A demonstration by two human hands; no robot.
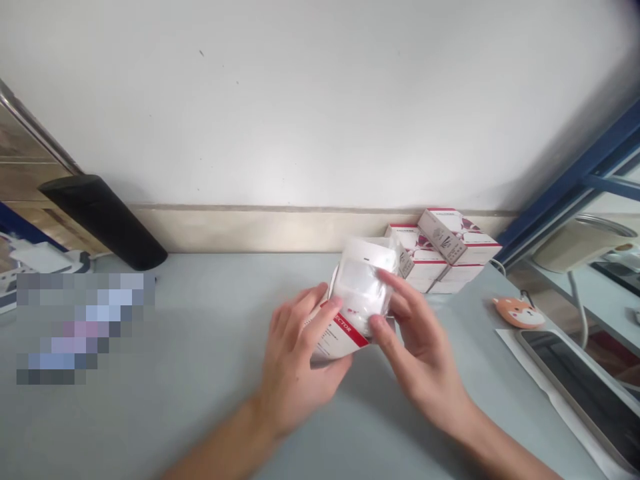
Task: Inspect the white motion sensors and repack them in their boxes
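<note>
Left hand (300,360) cradling red-banded white carton (336,335) from beneath, fingers lying along its side. Right hand (417,340) pinching plastic-wrapped white detector (361,285) between thumb and fingertips, wrap showing no crushing. Detector meeting carton's far end; whether seated inside, cannot tell. Pair being held low over grey table (175,413), close to body, well-controlled. Matching cartons (440,252) standing stacked just beyond, far right; tablet (580,393) lying near right.
</note>
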